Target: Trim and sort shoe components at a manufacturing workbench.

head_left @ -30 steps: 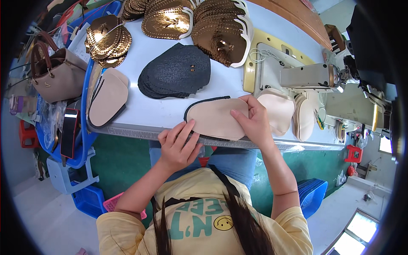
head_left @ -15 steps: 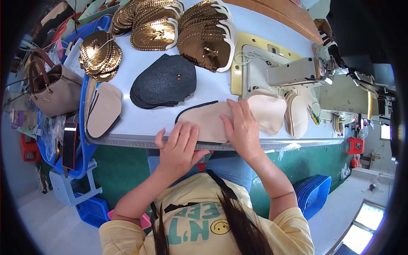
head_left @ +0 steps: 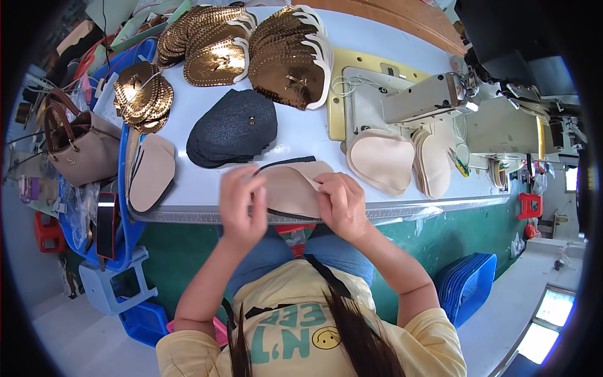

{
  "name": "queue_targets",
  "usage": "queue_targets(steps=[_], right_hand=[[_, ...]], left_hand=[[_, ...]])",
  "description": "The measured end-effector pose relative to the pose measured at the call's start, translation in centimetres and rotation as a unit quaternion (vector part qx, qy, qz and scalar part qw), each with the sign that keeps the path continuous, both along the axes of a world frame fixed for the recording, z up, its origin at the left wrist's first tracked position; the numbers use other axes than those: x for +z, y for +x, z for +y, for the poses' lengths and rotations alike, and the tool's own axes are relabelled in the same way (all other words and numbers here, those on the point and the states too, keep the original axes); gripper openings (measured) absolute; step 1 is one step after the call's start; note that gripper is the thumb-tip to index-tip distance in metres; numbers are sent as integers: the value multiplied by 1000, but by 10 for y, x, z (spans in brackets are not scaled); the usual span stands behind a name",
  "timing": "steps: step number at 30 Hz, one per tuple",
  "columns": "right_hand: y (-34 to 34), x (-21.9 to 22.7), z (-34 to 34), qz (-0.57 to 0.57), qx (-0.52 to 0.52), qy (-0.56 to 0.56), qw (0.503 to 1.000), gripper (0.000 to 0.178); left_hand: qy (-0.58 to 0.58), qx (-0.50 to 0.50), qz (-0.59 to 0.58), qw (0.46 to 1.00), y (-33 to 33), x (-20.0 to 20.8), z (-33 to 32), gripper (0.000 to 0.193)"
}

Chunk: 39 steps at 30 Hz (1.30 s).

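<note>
A beige shoe-sole-shaped sheet [head_left: 290, 188] lies over a black piece [head_left: 301, 159] at the table's front edge, and the black shows along its border. My right hand [head_left: 342, 204] pinches the right end of the beige sheet, which bends up there. At the sheet's left end my left hand [head_left: 242, 204] is raised and blurred, its thumb apart from its fingers. To the right lie a loose beige piece [head_left: 380, 162] and a stack of beige pieces [head_left: 432, 164]. Behind the sheet sits a stack of black pieces [head_left: 232, 129].
Gold stitched pieces [head_left: 292, 75] are piled at the back, with a tied gold bundle [head_left: 143, 97] farther left. A sewing machine [head_left: 421, 99] stands at the right. Another beige piece [head_left: 152, 173] lies at the left. A blue tub [head_left: 133, 235] with a handbag [head_left: 85, 147] adjoins the table.
My left hand has lifted off the sheet and shifted slightly left. My right hand has moved down and now grips the sheet's right end, which has curled up.
</note>
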State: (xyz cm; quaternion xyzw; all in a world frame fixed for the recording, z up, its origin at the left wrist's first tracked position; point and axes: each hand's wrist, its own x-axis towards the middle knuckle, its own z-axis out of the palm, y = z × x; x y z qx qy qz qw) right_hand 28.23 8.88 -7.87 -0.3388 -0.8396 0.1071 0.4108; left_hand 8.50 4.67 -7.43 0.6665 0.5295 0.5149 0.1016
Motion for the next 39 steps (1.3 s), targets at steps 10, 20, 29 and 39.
queue_targets(steps=[10, 20, 29, 39], right_hand=[[18, 50, 6, 48, 211, -420, 881, 14], [48, 74, -3, 20, 209, -461, 862, 18], [113, 58, -12, 225, -190, -366, 883, 19], [57, 39, -16, 292, -158, -452, 828, 20]], left_hand=[[-101, 4, 269, 958, -67, 25, 54, 49], [-73, 30, 232, 970, -58, 23, 59, 37], [111, 74, 231, 964, -38, 21, 35, 30], [48, -40, 242, 968, 14, -17, -39, 45]])
